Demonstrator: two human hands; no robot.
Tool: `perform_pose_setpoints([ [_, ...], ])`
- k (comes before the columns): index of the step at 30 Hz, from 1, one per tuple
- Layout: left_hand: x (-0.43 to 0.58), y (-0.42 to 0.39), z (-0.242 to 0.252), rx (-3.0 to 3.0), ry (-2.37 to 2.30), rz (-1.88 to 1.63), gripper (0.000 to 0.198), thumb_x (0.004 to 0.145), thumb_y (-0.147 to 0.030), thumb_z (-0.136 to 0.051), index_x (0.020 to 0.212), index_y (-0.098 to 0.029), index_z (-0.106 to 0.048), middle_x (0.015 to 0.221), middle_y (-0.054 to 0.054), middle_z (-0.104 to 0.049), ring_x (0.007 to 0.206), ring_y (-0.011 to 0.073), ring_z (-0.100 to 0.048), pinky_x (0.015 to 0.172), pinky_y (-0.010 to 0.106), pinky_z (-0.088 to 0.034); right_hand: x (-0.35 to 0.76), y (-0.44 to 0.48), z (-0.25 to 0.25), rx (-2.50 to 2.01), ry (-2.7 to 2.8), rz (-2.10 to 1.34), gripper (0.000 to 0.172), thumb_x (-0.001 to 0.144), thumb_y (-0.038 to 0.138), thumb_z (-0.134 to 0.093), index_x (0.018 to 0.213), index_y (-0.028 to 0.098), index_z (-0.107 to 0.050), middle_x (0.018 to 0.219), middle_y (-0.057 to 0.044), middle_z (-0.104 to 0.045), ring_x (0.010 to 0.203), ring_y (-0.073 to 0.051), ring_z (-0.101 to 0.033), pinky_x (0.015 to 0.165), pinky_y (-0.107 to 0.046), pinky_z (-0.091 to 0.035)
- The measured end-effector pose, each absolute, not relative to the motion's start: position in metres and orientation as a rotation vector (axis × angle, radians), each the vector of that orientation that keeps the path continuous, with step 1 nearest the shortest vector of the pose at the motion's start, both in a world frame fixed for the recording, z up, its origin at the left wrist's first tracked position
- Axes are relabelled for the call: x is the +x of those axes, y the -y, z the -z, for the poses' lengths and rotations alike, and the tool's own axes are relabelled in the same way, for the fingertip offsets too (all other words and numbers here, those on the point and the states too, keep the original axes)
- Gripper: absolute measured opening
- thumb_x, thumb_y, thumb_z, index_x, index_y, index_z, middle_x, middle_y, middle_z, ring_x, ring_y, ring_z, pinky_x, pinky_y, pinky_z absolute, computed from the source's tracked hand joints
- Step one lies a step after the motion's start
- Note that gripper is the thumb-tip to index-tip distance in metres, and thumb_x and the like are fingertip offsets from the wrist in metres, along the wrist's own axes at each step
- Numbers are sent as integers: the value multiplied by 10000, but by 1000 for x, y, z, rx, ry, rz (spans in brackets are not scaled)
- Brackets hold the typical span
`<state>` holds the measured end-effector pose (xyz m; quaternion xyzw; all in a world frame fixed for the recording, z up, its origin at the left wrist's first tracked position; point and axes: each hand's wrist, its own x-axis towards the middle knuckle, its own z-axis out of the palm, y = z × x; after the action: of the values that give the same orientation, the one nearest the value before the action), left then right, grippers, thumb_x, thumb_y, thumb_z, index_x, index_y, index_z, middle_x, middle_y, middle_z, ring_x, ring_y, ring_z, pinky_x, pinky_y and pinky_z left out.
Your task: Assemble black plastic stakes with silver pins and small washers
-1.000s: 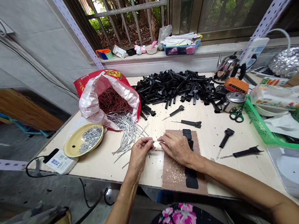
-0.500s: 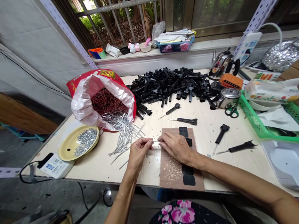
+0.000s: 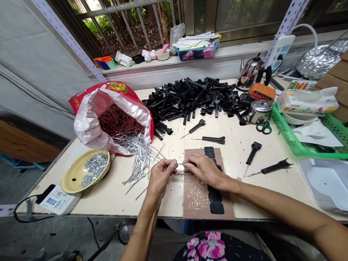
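Left hand (image 3: 162,174) and right hand (image 3: 203,167): both closed to a pinch, 1 thin metal rod (image 3: 180,164) gripped between them, its short exposed length bridging the gap. Right hand over brown board (image 3: 195,197); left hand just beside it, above worktop (image 3: 174,201). Loose silver rods (image 3: 141,151) near left hand, beyond and leftward. Black-handled tools (image 3: 253,154): 2 beyond the hands, 2 right of right hand

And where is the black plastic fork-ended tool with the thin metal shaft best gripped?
Likely the middle of its straight handle, pinched from above by the long sides: nothing covers it, and it is thicker than the shaft.
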<state>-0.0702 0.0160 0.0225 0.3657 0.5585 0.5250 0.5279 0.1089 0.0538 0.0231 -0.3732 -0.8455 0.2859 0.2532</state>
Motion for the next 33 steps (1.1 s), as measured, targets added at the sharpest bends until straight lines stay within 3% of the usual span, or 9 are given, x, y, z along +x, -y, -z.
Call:
perform_pose_setpoints([
  [3, -63, -18, -22, 760, -1289, -1245, 299, 603, -320, -808, 739, -105, -650, 593, -10, -605, 528, 89, -562, 578, 213, -464, 110, -49, -21, -995, 2361, -199, 242, 963, 217, -411, 909, 183, -644, 838, -55, -631, 768, -155, -546, 666, -277, -358],
  [5, -58, -20, -23, 694, -1295, -1270, 329, 565, -316, -830, 740, -99, -655, 584, -11, -605, 526, 89, -562, 574, 213, -473, 111, -47, -20, -989, 2383, -40, 264, 965, 206, -403, 880, 181, -652, 795, -54, -630, 753, -157, -546, 668, -283, -349],
  [9, -53, -21, -26, 619, -1304, -1330, 361, 552, -307, -839, 798, -95, -681, 680, 21, -664, 563, 83, -587, 610, 210, -492, 113, -49, -21, -1101, 2317, -241, 229, 959, 279, -436, 930, 183, -642, 847, -44, -636, 735, -141, -565, 641, -256, -369],
  [13, -50, -21, -29, 603, -1259, -1302, 383, 537, -298, -846, 826, -90, -705, 638, 12, -651, 543, 76, -570, 592, 206, -497, 117, -54, -23, -1049, 2229, -538, 148, 934, 274, -494, 996, 215, -614, 962, -20, -649, 838, -136, -591, 663, -236, -397],
  [19, -47, -24, -24, 474, -1211, -1250, 390, 474, -265, -876, 773, -81, -706, 576, 1, -610, 532, 73, -552, 578, 200, -506, 120, -50, -18, -1000, 2316, 25, 205, 945, 191, -448, 873, 189, -640, 842, -43, -660, 779, -169, -543, 679, -308, -338],
  [22, -44, -26, -22, 431, -1199, -1241, 366, 490, -262, -872, 760, -82, -702, 590, 3, -608, 540, 67, -549, 594, 196, -508, 121, -49, -16, -979, 2325, 62, 225, 948, 186, -432, 875, 187, -645, 829, -48, -659, 757, -167, -529, 674, -314, -324],
  [29, -35, -24, -26, 745, -1324, -1352, 273, 643, -305, -790, 794, -94, -704, 639, 6, -630, 542, 72, -565, 573, 188, -481, 125, -57, -18, -1084, 2150, -959, 328, 969, 349, -380, 790, 162, -580, 707, 5, -598, 588, -102, -481, 536, -225, -309],
  [31, -34, -26, -26, 731, -1334, -1343, 285, 624, -309, -801, 779, -91, -702, 635, 6, -628, 535, 71, -560, 561, 189, -482, 126, -57, -15, -1069, 2173, -834, 319, 973, 324, -380, 798, 153, -584, 737, -12, -608, 620, -110, -486, 562, -237, -313],
  [33, -34, -28, -25, 638, -1308, -1314, 319, 568, -306, -833, 757, -88, -698, 610, 1, -615, 524, 71, -550, 551, 193, -491, 127, -56, -13, -1055, 2231, -425, 258, 968, 250, -402, 838, 157, -604, 808, -39, -627, 710, -136, -499, 631, -274, -316],
])
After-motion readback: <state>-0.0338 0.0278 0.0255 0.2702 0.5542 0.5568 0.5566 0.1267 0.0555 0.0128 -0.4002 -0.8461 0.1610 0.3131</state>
